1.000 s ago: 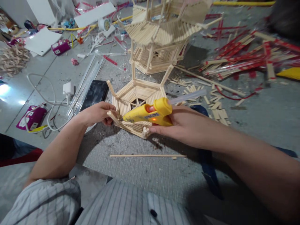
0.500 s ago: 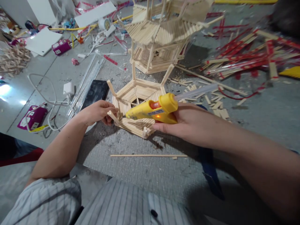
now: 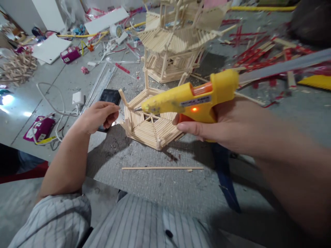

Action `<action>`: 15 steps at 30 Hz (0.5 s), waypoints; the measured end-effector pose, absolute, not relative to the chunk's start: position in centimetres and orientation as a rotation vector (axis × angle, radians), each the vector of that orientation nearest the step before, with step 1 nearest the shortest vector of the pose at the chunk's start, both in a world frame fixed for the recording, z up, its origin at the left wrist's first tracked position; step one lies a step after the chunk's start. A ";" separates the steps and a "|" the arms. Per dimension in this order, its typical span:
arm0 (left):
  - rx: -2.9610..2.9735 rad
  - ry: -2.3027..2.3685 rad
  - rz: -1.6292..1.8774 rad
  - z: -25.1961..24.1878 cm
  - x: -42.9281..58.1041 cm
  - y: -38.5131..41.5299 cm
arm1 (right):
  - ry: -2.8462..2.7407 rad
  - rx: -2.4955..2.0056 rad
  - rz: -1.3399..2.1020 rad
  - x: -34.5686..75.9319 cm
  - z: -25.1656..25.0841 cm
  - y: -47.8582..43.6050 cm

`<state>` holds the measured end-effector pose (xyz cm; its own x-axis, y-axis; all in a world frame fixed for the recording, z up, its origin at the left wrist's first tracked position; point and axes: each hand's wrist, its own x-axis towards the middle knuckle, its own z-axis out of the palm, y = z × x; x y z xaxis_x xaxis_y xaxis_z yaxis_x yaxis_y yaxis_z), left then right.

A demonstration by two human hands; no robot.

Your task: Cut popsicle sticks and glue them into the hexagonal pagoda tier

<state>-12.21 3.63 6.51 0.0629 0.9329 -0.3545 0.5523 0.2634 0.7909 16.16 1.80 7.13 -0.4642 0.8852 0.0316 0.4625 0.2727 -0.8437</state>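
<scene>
My right hand [image 3: 219,124] grips a yellow hot glue gun [image 3: 188,100], its small orange light lit and a clear glue stick [image 3: 281,65] jutting from the back. The nozzle tip is over the left rim of a six-sided wooden-stick frame [image 3: 143,129], near an upright stick [image 3: 123,97] at its left corner. The gun hides part of the frame's far right side. My left hand [image 3: 99,117] is just left of the frame, apart from it, thumb and fingers pinched together. Whatever the pinch may hold is too small to make out.
Behind the frame stands a tiered wooden-stick pavilion [image 3: 168,43]. A black phone [image 3: 110,97] lies beside my left hand. In front is a long thin stick [image 3: 162,168]. Red-and-clear wrappers [image 3: 256,51] litter the right; a white charger [image 3: 77,99] and purple power socket [image 3: 40,129] are left.
The glue gun has moved from the frame's near left corner up to its far left side, closer to the camera. My left hand has drawn back leftward off the frame.
</scene>
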 end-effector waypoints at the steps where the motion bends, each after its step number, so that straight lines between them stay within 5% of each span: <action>1: 1.414 1.599 0.574 6.7 -12.2 3.6 | -2.038 -1.222 1.082 16.4 7.5 1.8; 11: 1.733 1.484 1.457 7.8 -11.7 1.5 | -2.021 -1.392 1.108 19.5 8.7 0.1; 15: 2.044 1.399 1.425 7.0 -9.4 -2.4 | -1.931 -1.476 1.226 20.9 7.1 -1.2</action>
<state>-9.38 -2.42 7.04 0.0430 0.8260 0.5620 0.5467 -0.4903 0.6787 20.88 -1.20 7.06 -0.3510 0.9192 -0.1785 0.5524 0.0493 -0.8321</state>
